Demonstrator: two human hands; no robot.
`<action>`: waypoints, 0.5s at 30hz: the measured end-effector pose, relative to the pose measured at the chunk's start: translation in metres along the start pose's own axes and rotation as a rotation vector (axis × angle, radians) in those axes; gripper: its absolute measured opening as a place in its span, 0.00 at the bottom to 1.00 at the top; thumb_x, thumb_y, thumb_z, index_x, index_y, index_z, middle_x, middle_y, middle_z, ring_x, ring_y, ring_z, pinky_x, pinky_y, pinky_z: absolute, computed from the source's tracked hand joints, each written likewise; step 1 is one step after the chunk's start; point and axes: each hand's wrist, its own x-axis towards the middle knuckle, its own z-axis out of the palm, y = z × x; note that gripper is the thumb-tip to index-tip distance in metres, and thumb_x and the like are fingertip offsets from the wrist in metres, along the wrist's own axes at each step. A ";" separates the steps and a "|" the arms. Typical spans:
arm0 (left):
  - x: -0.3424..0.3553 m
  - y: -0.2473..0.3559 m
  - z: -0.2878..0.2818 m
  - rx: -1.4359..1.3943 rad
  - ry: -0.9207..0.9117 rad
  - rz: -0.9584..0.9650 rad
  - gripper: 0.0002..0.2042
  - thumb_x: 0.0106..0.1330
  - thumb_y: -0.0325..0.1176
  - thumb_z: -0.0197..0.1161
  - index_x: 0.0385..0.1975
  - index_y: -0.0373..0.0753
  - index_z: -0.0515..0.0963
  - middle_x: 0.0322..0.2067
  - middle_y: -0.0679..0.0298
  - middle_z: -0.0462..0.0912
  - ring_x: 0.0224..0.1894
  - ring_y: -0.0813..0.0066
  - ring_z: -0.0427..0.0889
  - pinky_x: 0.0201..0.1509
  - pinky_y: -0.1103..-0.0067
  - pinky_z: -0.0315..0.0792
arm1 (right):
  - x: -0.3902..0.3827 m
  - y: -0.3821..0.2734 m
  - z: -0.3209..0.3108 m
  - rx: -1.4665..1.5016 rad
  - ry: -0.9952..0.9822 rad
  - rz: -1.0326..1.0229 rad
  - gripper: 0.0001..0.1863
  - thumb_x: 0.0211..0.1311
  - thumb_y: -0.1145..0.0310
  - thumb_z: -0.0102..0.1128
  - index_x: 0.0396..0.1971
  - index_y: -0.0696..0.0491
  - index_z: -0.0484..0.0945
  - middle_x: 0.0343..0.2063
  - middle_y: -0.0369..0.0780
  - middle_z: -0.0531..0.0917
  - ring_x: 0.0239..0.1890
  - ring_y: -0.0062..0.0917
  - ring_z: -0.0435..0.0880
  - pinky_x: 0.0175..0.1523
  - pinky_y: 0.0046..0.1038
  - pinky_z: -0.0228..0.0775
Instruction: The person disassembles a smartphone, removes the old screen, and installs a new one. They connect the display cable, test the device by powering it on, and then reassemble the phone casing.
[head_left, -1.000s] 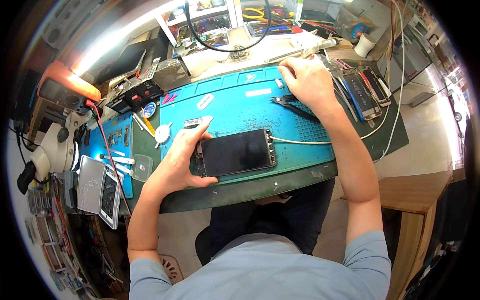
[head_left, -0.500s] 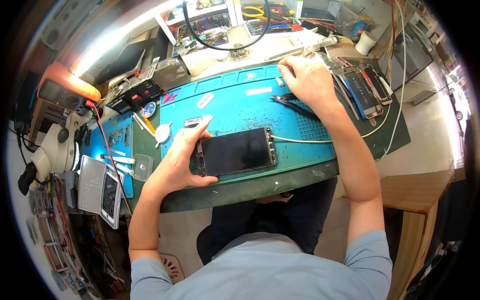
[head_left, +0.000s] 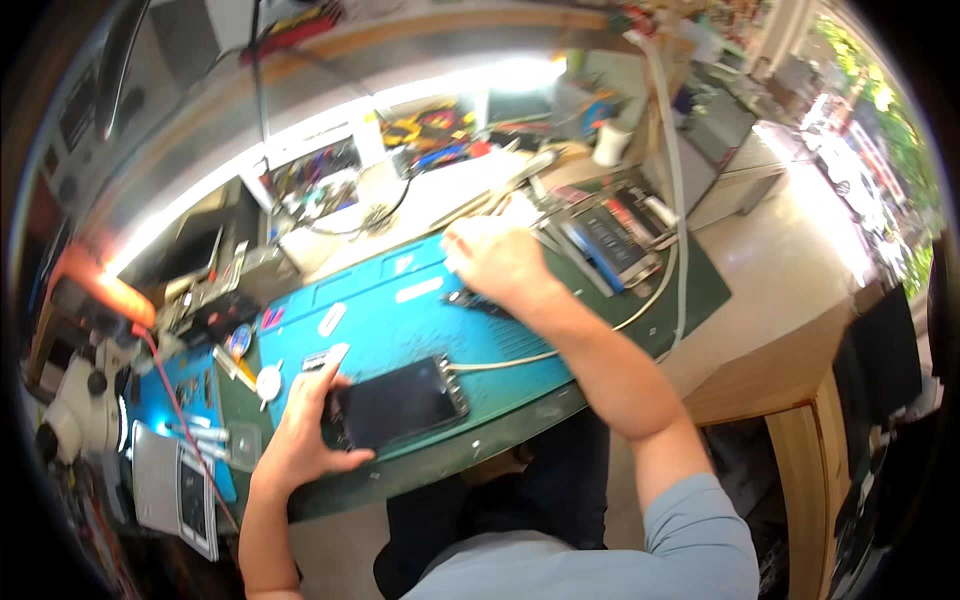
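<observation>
My left hand grips a black phone by its left end, thumb along the lower edge, on the blue repair mat. A white cable runs from the phone's right end. My right hand, blurred, is curled at the mat's back edge, above black cutters; what its fingers hold, if anything, is hidden. Small white pieces lie on the mat.
An orange multimeter, a white microscope, a second blue mat and an open silver case are at left. Opened phones and tools lie at right. Shelves of tools line the back; a wooden cabinet stands at right.
The view has swung and tilted, blurring the picture and moving the bench lower and leftward in it. My hands keep about the same places on the bench.
</observation>
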 end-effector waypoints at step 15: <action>0.004 0.007 0.000 -0.009 0.015 0.015 0.60 0.37 0.28 0.84 0.76 0.39 0.55 0.55 0.56 0.75 0.59 0.57 0.73 0.69 0.67 0.66 | -0.003 0.004 -0.001 0.003 0.074 -0.037 0.14 0.70 0.56 0.56 0.33 0.49 0.85 0.30 0.42 0.87 0.35 0.38 0.88 0.41 0.40 0.79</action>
